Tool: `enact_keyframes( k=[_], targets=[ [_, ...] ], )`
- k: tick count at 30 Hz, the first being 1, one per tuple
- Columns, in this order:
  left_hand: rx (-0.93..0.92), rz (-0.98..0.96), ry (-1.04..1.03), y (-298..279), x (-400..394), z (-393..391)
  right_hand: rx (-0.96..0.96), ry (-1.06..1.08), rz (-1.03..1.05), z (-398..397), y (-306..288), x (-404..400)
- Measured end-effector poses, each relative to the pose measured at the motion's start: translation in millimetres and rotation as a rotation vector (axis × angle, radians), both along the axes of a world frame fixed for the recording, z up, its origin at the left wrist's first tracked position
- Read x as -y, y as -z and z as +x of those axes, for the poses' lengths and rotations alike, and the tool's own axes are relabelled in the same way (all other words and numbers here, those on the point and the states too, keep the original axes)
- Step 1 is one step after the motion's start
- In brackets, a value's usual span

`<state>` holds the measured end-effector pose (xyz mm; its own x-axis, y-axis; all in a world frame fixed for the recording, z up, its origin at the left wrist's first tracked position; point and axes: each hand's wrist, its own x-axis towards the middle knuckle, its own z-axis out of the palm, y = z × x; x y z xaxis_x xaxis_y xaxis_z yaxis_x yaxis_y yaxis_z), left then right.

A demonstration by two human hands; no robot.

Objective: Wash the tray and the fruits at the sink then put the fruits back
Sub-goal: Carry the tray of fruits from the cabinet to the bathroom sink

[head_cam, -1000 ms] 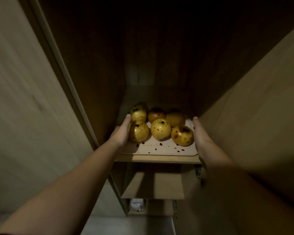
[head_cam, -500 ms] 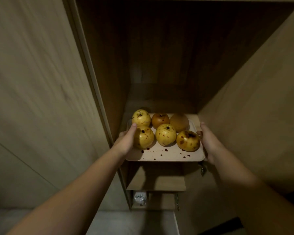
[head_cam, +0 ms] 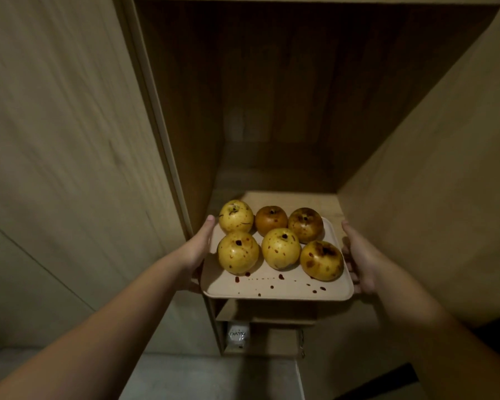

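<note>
A pale beige tray (head_cam: 274,288) speckled with dark red spots carries several yellow and brownish apples (head_cam: 280,248), each marked with dark blotches. My left hand (head_cam: 198,249) grips the tray's left edge, thumb on the rim beside the nearest apple. My right hand (head_cam: 358,256) holds the right edge, fingers underneath. The tray hovers in front of an open wooden cabinet shelf (head_cam: 326,202), mostly clear of it.
The cabinet's open door (head_cam: 433,168) stands close on the right and a wooden panel (head_cam: 61,125) on the left. Lower shelves sit under the tray, one holding a small white package (head_cam: 237,336). Grey floor (head_cam: 214,376) lies below.
Both hands have drawn the tray with the apples out of the dim cabinet toward me and lifted it off the shelf.
</note>
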<state>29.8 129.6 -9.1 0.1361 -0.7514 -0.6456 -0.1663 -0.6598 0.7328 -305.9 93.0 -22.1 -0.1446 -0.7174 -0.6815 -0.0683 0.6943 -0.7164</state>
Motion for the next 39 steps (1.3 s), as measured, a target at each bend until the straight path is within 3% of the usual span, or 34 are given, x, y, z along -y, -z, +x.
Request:
enact_keyframes(
  k=[5, 9, 17, 29, 39],
  targets=[
    [-0.136, 0.066, -0.070, 5, 4, 4, 0.238, 0.018, 0.061, 8, 4, 11],
    [-0.329, 0.034, -0.128, 8, 5, -4, 0.210, 0.083, 0.076, 10, 9, 13],
    [-0.352, 0.021, -0.151, 9, 1, -17, 0.101, 0.058, 0.048, 18, -1, 4],
    [-0.572, -0.041, -0.112, 16, -46, -19, 0.121, 0.081, -0.013, 25, 0, -48],
    [-0.604, -0.072, -0.160, 8, -108, 5, 0.144, 0.032, -0.017, 47, -3, -102]
  ],
)
